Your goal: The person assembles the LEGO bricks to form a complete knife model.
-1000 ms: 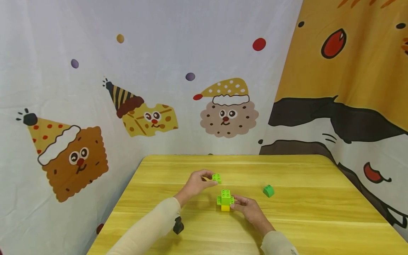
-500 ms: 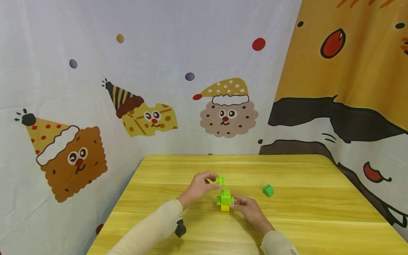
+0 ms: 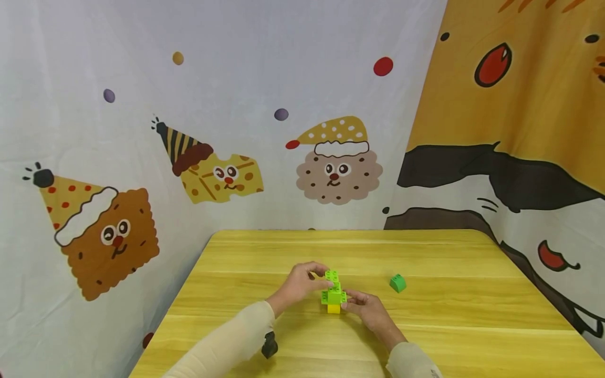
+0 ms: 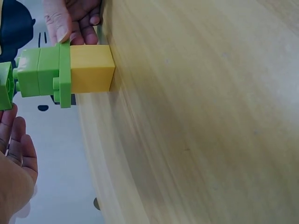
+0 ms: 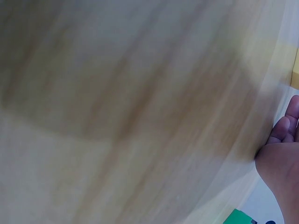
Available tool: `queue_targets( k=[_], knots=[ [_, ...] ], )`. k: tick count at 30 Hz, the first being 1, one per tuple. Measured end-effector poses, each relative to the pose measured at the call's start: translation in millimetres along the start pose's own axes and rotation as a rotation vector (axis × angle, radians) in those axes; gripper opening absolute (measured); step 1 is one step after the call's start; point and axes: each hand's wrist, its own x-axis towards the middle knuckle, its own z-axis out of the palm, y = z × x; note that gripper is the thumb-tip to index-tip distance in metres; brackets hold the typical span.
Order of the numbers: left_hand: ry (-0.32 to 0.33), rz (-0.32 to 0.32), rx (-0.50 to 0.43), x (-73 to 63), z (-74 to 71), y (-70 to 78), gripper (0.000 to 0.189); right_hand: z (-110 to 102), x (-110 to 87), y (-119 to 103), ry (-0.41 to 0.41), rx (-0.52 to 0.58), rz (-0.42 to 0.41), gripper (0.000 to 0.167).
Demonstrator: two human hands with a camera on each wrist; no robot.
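Note:
A small upright stack stands on the table, with a yellow brick [image 3: 333,309] at the bottom, a light green plate [image 4: 65,79] across it and light green bricks [image 4: 39,72] above. My left hand [image 3: 300,283] pinches another light green brick [image 3: 332,275] between thumb and fingers. In the left wrist view, that brick's hollow underside faces the top studs, very close to them. On the stack's right side, my right hand [image 3: 372,311] grips the end of the plate with its thumb and fingers. Only part of this hand and a sliver of the yellow brick [image 5: 295,74] appear in the right wrist view.
A darker green brick with a curved side [image 3: 398,283] lies on the wooden table [image 3: 454,304], right of and beyond the right hand. A black device [image 3: 270,345] hangs under the left sleeve. Behind the table hangs a cartoon-printed cloth [image 3: 264,63].
My left hand has carried its light green brick rightward and down, from beyond and left of the stack to right over its top. The right hand and the stack have stayed put.

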Motion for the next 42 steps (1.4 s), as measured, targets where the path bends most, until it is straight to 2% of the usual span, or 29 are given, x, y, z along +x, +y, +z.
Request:
queue_targets(
  k=[13,26,35,42],
  knots=[
    [-0.009,-0.025,0.025,-2.7,5.4,-1.5,0.033,-0.5,0.0,0.6,0.001,0.004,0.008,0.048],
    [-0.026,0.013,0.075,-5.3,6.9,-1.7,0.032,-0.4,-1.8,-2.4,0.013,-0.017,0.016,0.049],
    [-0.021,0.003,-0.026,-8.1,11.5,-5.8,0.033,-0.3,-1.2,2.0,-0.004,0.0,0.016,0.05],
    [-0.017,0.017,-0.019,-4.8,12.3,-11.7,0.029,-1.0,-0.7,1.2,-0.004,0.007,0.016,0.051]
  ],
)
